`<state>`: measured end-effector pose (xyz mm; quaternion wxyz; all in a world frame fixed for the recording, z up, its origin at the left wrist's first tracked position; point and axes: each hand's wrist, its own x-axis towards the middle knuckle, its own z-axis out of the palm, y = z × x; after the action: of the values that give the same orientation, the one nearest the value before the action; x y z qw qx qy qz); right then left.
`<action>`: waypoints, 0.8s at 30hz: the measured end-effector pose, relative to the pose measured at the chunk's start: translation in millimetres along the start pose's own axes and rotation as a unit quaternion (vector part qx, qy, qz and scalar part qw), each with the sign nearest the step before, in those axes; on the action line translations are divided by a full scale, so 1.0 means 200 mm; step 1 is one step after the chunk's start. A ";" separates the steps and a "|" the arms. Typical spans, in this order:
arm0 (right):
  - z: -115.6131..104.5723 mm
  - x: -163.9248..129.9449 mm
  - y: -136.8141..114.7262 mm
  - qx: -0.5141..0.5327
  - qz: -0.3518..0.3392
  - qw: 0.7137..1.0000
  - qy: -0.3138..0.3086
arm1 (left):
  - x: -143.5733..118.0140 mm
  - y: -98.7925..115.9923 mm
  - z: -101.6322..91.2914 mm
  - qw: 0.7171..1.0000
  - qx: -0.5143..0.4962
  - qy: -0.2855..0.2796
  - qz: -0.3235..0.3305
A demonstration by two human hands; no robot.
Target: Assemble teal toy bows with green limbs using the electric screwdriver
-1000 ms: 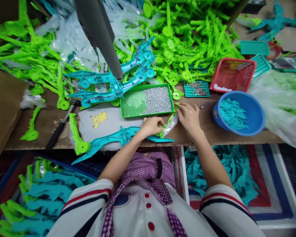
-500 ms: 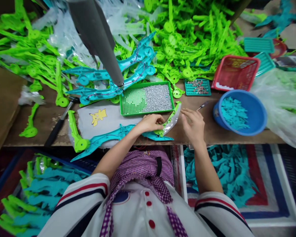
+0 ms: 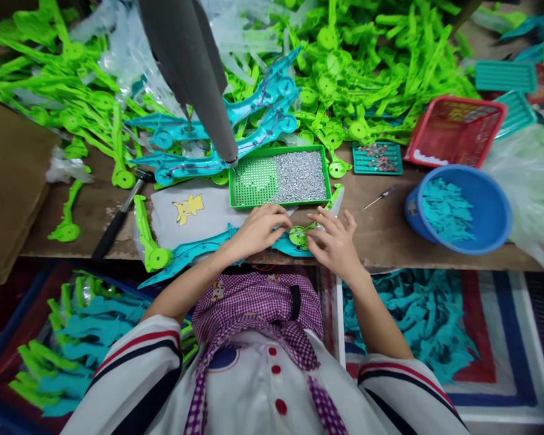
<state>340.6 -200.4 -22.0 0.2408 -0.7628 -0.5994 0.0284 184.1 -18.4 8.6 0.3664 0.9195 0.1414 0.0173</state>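
Counter: brown wooden counter (image 3: 390,232) ran across the middle of the frame, heaped with bright green plastic parts (image 3: 367,54) along the top.
Left hand (image 3: 256,229): rested on the long teal plastic toy piece (image 3: 190,251) at lower centre, fingers curled down onto it.
Right hand (image 3: 335,244): fingers spread, tips touching the small green round-ended plastic part (image 3: 299,234) lying on the teal piece.
Nearby: green rectangular tray of silver screws (image 3: 299,175) just above the hands; blue round plastic bowl (image 3: 462,208) at the right.
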 end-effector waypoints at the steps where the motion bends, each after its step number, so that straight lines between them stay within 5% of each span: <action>1: 0.00 0.00 0.00 -0.007 -0.005 1.000 -0.009 | 0.00 0.01 0.02 1.000 0.012 -0.007 0.006; 12: -0.01 0.01 -0.01 -0.025 0.001 0.999 -0.044 | 0.07 0.02 0.08 0.993 0.065 -0.065 0.076; 17: 0.00 0.03 0.02 0.007 0.008 0.998 -0.063 | 0.15 0.03 0.09 0.998 0.036 -0.046 0.009; 24: 0.00 0.06 0.09 0.096 0.053 0.988 -0.104 | 0.26 0.09 0.12 0.993 0.044 -0.101 -0.041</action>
<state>359.8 -192.5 -25.5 0.2476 -0.7598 -0.5741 0.1783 241.2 -32.4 0.4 0.3384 0.9251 0.1423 -0.0968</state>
